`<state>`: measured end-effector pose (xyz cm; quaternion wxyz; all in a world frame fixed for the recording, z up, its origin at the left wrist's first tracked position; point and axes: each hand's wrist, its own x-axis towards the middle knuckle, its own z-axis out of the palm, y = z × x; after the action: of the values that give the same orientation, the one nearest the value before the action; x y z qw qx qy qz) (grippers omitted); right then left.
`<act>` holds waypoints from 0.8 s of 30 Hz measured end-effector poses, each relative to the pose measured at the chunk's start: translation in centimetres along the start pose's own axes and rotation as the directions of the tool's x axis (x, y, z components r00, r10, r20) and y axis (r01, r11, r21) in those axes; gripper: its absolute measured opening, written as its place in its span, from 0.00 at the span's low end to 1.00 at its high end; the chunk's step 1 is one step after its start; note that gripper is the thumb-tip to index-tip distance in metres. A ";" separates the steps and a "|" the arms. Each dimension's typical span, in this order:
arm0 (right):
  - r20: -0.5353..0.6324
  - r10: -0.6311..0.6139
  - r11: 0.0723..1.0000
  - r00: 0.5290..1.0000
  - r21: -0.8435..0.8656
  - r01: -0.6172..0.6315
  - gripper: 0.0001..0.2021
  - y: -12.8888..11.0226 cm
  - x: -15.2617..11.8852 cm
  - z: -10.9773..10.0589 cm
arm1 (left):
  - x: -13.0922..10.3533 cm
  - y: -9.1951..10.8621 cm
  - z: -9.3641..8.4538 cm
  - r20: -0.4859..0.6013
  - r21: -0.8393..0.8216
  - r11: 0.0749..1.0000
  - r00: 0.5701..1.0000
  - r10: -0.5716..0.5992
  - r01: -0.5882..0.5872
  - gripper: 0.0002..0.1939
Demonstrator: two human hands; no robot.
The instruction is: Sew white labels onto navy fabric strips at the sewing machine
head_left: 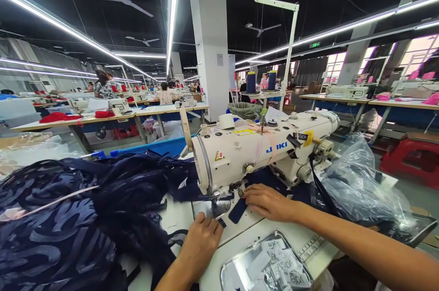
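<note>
A white JUKI sewing machine (pixel 240 147) stands in front of me. Just before its presser foot (pixel 216 206), my left hand (pixel 202 241) is closed with the fingers curled down. A short dark fabric strip (pixel 222 223) pokes out at its fingertips, which are mostly hidden. Under the machine arm, my right hand (pixel 269 202) has its fingers bent and together over a navy fabric piece (pixel 238 211), apparently gripping its upper end. Dark navy patterned sheer fabric (pixel 68 222) is heaped to the left of the needle area.
A metal tray (pixel 228 277) of white printed labels (pixel 279 261) lies on the table near me. Clear plastic bags (pixel 363 186) sit at the right. Navy thread cones (pixel 251 82) stand behind the machine. Other sewing tables and people are farther back; a red stool (pixel 411 158) is at the right.
</note>
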<state>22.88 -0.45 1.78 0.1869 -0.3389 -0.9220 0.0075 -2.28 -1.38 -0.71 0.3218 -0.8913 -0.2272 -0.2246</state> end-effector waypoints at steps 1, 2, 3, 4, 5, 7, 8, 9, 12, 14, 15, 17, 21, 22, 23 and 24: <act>0.027 -0.013 1.000 1.000 -0.020 0.014 0.09 -0.4 0.2 0.3 | -0.1 0.0 0.0 0.003 0.002 1.000 1.000 -0.002 0.002 0.13; 0.045 -0.007 0.999 0.999 -0.050 0.010 0.11 -0.8 0.5 0.5 | -0.1 0.0 0.0 0.009 0.003 1.000 1.000 -0.005 0.005 0.13; 0.059 0.011 0.996 0.998 -0.084 -0.007 0.12 -1.2 0.6 0.7 | -0.2 0.0 -0.1 0.018 0.003 1.000 1.000 -0.009 0.009 0.13; 0.069 0.039 0.993 0.997 -0.114 -0.031 0.14 -1.6 0.7 0.8 | -0.2 0.1 -0.1 0.031 0.002 1.000 0.999 -0.013 0.013 0.13; 0.077 0.071 0.989 0.994 -0.133 -0.061 0.15 -1.9 0.7 0.9 | -0.2 0.1 -0.2 0.049 0.000 1.000 0.999 -0.017 0.017 0.13; 0.098 0.134 0.984 0.986 -0.131 -0.121 0.14 -2.2 0.5 0.9 | -0.2 0.1 -0.2 0.085 -0.001 1.000 0.996 -0.025 0.025 0.13; 0.114 0.159 0.983 0.981 -0.112 -0.146 0.13 -2.3 0.3 0.9 | -0.2 0.1 -0.2 0.096 -0.003 1.000 0.995 -0.027 0.028 0.13; 0.129 0.177 0.982 0.976 -0.087 -0.167 0.12 -2.3 0.0 0.9 | -0.2 0.1 -0.2 0.101 -0.004 1.000 0.995 -0.028 0.029 0.13; 0.135 0.188 0.982 0.973 -0.034 -0.185 0.13 -2.1 -0.6 1.1 | -0.2 0.2 -0.2 0.098 -0.008 1.000 0.995 -0.028 0.028 0.14; 0.108 0.172 0.985 0.979 -0.036 -0.169 0.13 -2.0 -0.8 1.4 | -0.1 0.2 -0.3 0.097 -0.012 0.999 0.995 -0.030 0.032 0.14; 0.090 0.161 0.986 0.983 -0.047 -0.158 0.12 -2.0 -0.8 1.5 | -0.1 0.2 -0.4 0.099 -0.016 0.999 0.994 -0.033 0.035 0.14; 0.049 0.135 0.989 0.990 -0.073 -0.131 0.10 -2.1 -0.7 1.7 | -0.1 0.2 -0.5 0.104 -0.026 0.999 0.994 -0.038 0.041 0.15; -0.027 0.036 0.992 0.999 -0.121 -0.039 0.07 -2.0 -0.3 1.8 | -0.2 0.2 -0.5 0.130 -0.036 0.998 0.991 -0.042 0.047 0.14; -0.036 0.001 0.990 0.999 -0.143 -0.006 0.06 -2.0 -0.2 1.9 | -0.2 0.2 -0.5 0.137 -0.036 0.998 0.990 -0.043 0.048 0.14; -0.039 -0.036 0.985 0.999 -0.169 0.029 0.06 -1.9 0.0 1.9 | -0.2 0.2 -0.4 0.143 -0.036 0.998 0.989 -0.042 0.048 0.13; -0.038 -0.073 0.978 0.997 -0.197 0.064 0.06 -1.9 0.1 1.9 | -0.2 0.2 -0.4 0.147 -0.036 0.998 0.988 -0.042 0.048 0.13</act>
<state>20.97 -1.60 0.26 0.1736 -0.3237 -0.9250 -0.0974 -2.45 -1.87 -0.65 0.2814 -0.9062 -0.2656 -0.1703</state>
